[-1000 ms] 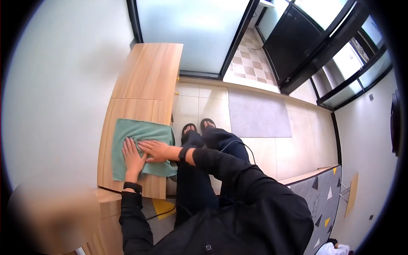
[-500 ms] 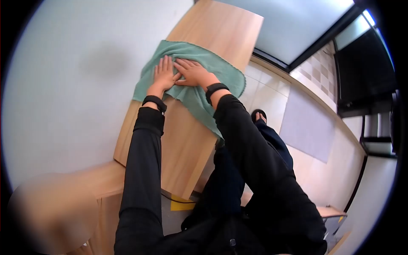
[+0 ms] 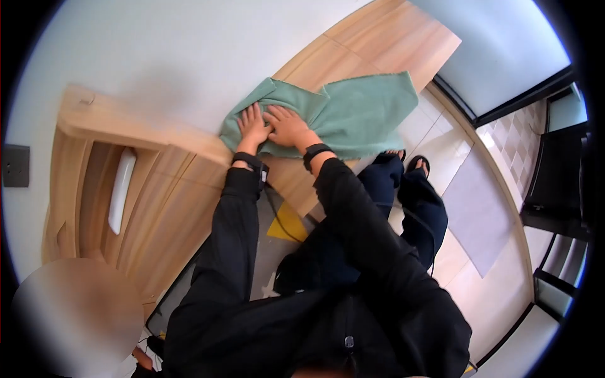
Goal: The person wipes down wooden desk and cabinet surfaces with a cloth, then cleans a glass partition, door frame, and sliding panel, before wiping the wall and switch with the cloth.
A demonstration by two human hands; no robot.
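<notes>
A green cloth (image 3: 368,113) lies creased across a wooden tabletop (image 3: 403,38), with part of it hanging at the right edge. My left hand (image 3: 253,129) rests flat on the cloth's left part, fingers stretched out. Close beside it, my right hand (image 3: 288,128) also presses down on the fabric with fingers extended, the two thumbs nearly meeting. Neither hand grips anything. Folds bunch up around both hands, and one corner is turned over just beyond them.
A wooden cabinet (image 3: 170,183) with an open niche holding a white object (image 3: 121,192) adjoins the table at left. A wall (image 3: 189,44) runs behind. Another person, blurred, is at lower left. A dark cable (image 3: 280,211) hangs beneath the table near a yellow patch (image 3: 287,222).
Both hands have dragged the cloth along the tabletop to the end near the cabinet, and its right part now trails behind. My view has turned, showing more of the cabinet.
</notes>
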